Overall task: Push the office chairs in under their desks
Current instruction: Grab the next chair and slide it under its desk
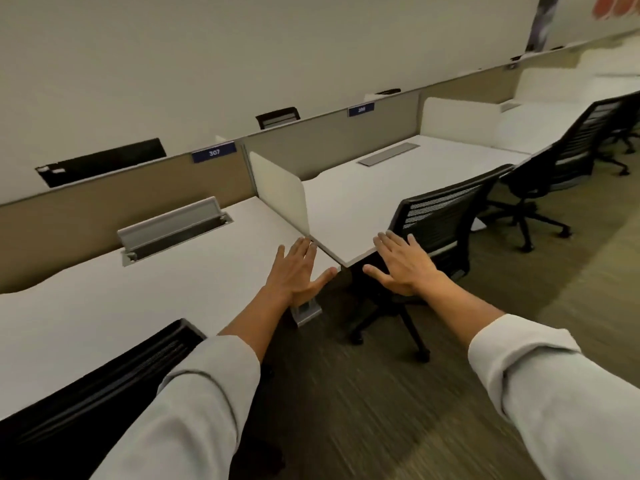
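Observation:
A row of white desks runs from lower left to upper right. The near desk (pixel 104 292) has a black mesh chair (pixel 97 389) tucked against its front edge at the lower left. At the middle desk (pixel 356 199) stands a second black chair (pixel 440 216), its back close to the desk edge and angled. Both my arms reach forward with flat palms. My left hand (pixel 299 271) hovers over the near desk's corner, fingers spread, holding nothing. My right hand (pixel 401 265) is open just left of the second chair's back, apart from it. Further chairs (pixel 568 157) line the desks beyond.
A white divider panel (pixel 280 188) separates the two desks. An open grey cable hatch (pixel 173 230) sits in the near desk. A tan partition (pixel 138 188) with blue number tags runs behind. A grey desk leg foot (pixel 306 311) stands on the striped carpet (pixel 381 410).

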